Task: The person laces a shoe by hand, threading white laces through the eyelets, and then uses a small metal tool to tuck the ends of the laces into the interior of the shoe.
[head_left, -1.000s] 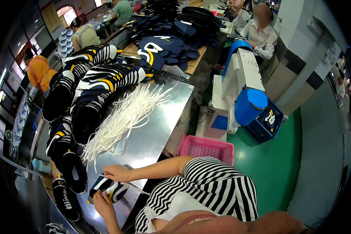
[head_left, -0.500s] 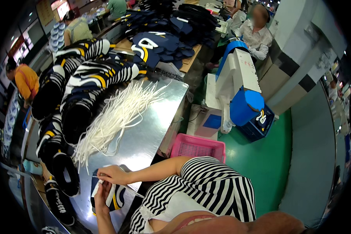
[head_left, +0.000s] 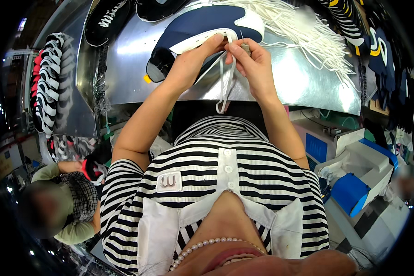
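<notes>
A navy shoe upper (head_left: 193,25) with a white eyelet strip lies tilted on the metal table in front of me. My left hand (head_left: 191,64) grips its near edge, thumb by the eyelets, the other fingers mostly hidden. Close beside it, my right hand (head_left: 255,64) pinches a white shoelace (head_left: 223,85) at the end of the eyelet strip. The lace hangs in a long loop past the table's near edge, and one strand slants toward my left hand. A small metallic band like a thimble (head_left: 246,48) sits at a right finger.
A heap of white laces (head_left: 317,46) spreads behind and right of my hands on the metal table (head_left: 129,69). Black shoes (head_left: 106,20) lie far left, striped uppers (head_left: 347,20) far right. A blue-and-white machine (head_left: 354,188) stands right; a person (head_left: 78,184) works at left.
My view has swung so that the table lies straight ahead. Both hands stay close together at the shoe upper, and a long loop of lace now shows hanging beneath them.
</notes>
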The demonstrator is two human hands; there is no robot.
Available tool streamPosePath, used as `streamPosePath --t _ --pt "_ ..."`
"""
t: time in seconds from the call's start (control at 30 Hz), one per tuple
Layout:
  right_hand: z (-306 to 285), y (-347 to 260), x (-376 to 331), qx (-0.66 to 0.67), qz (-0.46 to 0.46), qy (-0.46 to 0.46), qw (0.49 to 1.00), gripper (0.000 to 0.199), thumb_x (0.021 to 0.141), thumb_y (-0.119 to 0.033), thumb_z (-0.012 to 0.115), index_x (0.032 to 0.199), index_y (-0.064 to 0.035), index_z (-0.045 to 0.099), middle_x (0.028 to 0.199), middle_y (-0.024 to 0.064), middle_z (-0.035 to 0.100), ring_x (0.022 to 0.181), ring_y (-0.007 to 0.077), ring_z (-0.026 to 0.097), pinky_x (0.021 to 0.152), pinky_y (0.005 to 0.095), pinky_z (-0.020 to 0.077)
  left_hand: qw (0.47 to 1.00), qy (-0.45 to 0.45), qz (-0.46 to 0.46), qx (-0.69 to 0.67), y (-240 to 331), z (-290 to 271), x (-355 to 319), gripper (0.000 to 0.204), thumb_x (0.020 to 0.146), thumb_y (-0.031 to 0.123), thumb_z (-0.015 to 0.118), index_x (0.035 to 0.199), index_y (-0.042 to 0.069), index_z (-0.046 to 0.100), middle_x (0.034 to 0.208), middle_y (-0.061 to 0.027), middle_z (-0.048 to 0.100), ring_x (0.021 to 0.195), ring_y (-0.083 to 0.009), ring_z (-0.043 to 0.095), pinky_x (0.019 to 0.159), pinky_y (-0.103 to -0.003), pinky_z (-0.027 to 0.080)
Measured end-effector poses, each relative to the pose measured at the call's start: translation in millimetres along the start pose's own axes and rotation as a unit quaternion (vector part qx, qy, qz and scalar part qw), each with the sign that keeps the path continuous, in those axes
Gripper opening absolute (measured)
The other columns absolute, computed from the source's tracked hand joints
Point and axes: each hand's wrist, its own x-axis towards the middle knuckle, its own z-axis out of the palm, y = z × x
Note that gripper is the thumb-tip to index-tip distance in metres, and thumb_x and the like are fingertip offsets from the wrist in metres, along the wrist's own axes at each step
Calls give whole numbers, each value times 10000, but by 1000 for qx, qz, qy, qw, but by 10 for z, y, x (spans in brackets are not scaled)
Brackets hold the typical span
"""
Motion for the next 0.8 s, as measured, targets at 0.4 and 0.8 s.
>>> streamPosePath --t 0.4,0.8 --pt "-20 -6 -92 -103 51 14 993 152 940 -185 639 949 -33 648 709 4 635 535 4 408 483 159 294 984 37 118 129 -152 77 -84 266 934 257 650 1028 11 687 941 -4 684 859 -69 602 748 -228 471" --pt "-95 -133 -245 -176 -7 0 984 153 981 -92 538 1084 16 567 893 71 694 611 52 490 570 183 429 990 69 76 101 -220 82 -132 269 925 203 653 1083 -13 680 1001 -60 704 925 -128 643 829 -253 493"
